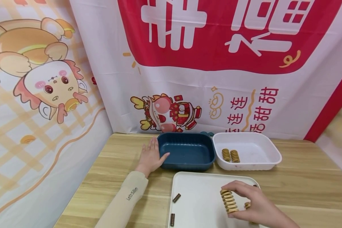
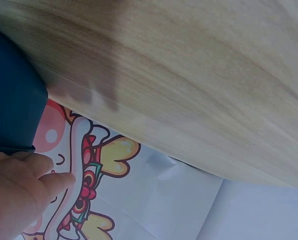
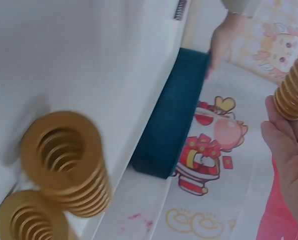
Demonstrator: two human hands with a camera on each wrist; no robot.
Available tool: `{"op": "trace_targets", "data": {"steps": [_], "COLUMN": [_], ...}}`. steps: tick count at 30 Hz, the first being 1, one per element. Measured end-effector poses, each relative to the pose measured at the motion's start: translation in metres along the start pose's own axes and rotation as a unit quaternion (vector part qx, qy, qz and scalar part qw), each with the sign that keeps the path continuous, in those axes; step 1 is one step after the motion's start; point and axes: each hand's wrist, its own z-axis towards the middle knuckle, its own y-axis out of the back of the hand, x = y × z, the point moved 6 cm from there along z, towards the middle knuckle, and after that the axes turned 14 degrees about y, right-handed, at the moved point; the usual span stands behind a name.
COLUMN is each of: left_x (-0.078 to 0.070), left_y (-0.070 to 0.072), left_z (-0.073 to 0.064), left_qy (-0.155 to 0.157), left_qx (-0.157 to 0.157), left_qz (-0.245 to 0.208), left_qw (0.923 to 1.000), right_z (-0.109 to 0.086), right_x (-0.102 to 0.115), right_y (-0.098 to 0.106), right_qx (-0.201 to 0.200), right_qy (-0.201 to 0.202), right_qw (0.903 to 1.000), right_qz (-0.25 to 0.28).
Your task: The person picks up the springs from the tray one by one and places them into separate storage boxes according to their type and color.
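My right hand (image 1: pixel 252 198) pinches a gold coil spring (image 1: pixel 229 201) between thumb and fingertips, above the white tray (image 1: pixel 199 190). In the right wrist view, another gold spring (image 3: pixel 84 185) and a second one (image 3: pixel 31 220) stand on the tray, away from the hand. My left hand (image 1: pixel 151 158) rests at the left end of the dark blue bin (image 1: pixel 188 166), its fingers straight along the outside and its thumb over the rim. Two gold springs (image 1: pixel 230 155) lie inside the white bin (image 1: pixel 253 166), which stands right of the blue one.
Small dark springs lie on the tray's left side, one farther back (image 1: pixel 176 198) and one nearer (image 1: pixel 172 219). A wooden table (image 1: pixel 125 148) carries everything. Behind the bins hangs a printed white and red cloth (image 1: pixel 111 79).
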Motion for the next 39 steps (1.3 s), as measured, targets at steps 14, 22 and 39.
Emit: {"op": "trace_targets", "data": {"steps": [14,22,39], "left_x": [0.0,-0.001,0.002], "left_y": [0.0,0.002,-0.004], "left_z": [0.0,-0.002,0.002], "left_qy": [0.001,0.001,-0.001], "left_qx": [-0.004,-0.004,-0.01], "left_qz": [-0.008,-0.015,-0.003], "left_qw": [1.0,0.9999,0.9999], "right_z": [0.007,0.007,0.01], "right_x": [0.021,0.028,0.004], "right_y": [0.013,0.016,0.045], "right_qx": [-0.068,-0.078,-0.143], "right_qy": [0.08,0.116,0.095], "right_qw": [0.9843,0.9714,0.9496], "right_qz": [0.142,0.191,0.262]}}
